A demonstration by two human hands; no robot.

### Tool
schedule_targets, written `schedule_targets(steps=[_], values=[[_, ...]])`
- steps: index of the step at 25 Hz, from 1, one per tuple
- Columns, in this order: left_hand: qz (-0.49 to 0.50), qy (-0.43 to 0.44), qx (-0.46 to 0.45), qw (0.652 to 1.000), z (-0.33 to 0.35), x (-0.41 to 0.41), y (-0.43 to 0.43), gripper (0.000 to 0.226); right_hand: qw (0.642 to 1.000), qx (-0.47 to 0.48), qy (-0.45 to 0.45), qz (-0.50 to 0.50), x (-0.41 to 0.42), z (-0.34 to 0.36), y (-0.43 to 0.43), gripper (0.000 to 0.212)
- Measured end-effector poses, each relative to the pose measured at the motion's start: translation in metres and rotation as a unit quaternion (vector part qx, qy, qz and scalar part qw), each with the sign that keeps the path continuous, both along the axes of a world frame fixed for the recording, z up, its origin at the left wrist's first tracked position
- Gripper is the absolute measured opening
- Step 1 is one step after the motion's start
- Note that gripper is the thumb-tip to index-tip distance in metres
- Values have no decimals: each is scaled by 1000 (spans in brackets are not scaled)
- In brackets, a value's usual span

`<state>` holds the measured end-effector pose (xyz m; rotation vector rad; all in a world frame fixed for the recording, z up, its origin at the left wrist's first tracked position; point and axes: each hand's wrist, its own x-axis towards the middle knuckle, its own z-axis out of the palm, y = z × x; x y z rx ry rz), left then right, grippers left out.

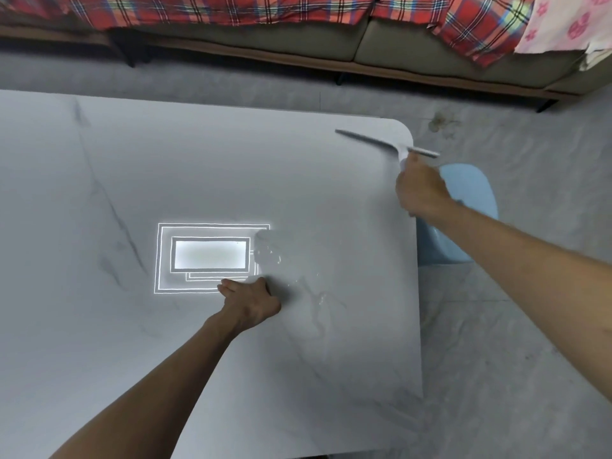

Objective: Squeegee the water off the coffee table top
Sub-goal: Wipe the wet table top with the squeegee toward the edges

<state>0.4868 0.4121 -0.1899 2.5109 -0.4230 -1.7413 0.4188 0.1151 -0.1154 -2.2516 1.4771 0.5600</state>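
a pale marble-look surface [165,342] fills most of the frame, with a grey tiled floor [513,326] around it and a sofa [414,44] under a red plaid cover [231,11] along the top edge. a bright ceiling light reflection [212,256] sits on the surface left of centre, and a light blue stool [470,207] shows at the right, just off the surface's edge.

the right hand [420,190] is clenched around the handle of a white squeegee [387,142] in the upper right of the frame. the blade lies across the far right corner of the surface, one end hanging past the edge; it is slightly blurred, so whether it presses on the top cannot be told. the left hand [251,299] rests on the surface at lower centre, fingers loosely curled and holding nothing, as if bracing.

a water puddle [268,253] with scattered drops and streaks trailing to the lower right glistens just beside the reflection, close above the left hand. that wet patch looks untouched, so the job seems far from done: the corner by the blade appears dry, but the main water in the middle is left to pull off toward an edge.
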Motion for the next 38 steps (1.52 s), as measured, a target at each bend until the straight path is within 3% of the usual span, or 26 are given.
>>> schedule_targets(steps=[4, 7, 9, 11, 16, 22, 27, 32, 36, 38], values=[[-8, 7, -11, 1000, 1, 4, 2, 51, 996, 84, 39, -7, -49, 13, 81, 59], [-9, 21, -20, 1000, -1, 8, 7, 46, 990, 127, 55, -7, -65, 35, 113, 50], [-12, 23, -32, 999, -2, 11, 14, 34, 996, 79, 50, 12, -43, 38, 97, 41], [-16, 33, -43, 998, -3, 11, 22, 26, 999, 25, 18, 28, -5, 31, 68, 46], [-14, 54, -54, 997, -7, 13, 28, 18, 999, 14, -38, -7, 60, -1, 48, 57], [-31, 20, -60, 998, -7, 3, 35, 21, 997, -8, -36, 69, -27, -15, 106, 57], [-5, -61, -58, 996, 0, -10, 33, 48, 991, 2, -44, 130, -123, -5, 128, 58], [24, -97, -81, 992, 8, -75, 53, 30, 983, 36, -17, 182, -196, 17, 135, 58], [55, -88, -86, 991, 13, -121, 83, 32, 982, 92, -43, 158, -203, 51, 124, 29], [83, -104, -81, 988, 12, -127, 94, 34, 983, 83, -78, 144, -170, 54, 107, 25]])
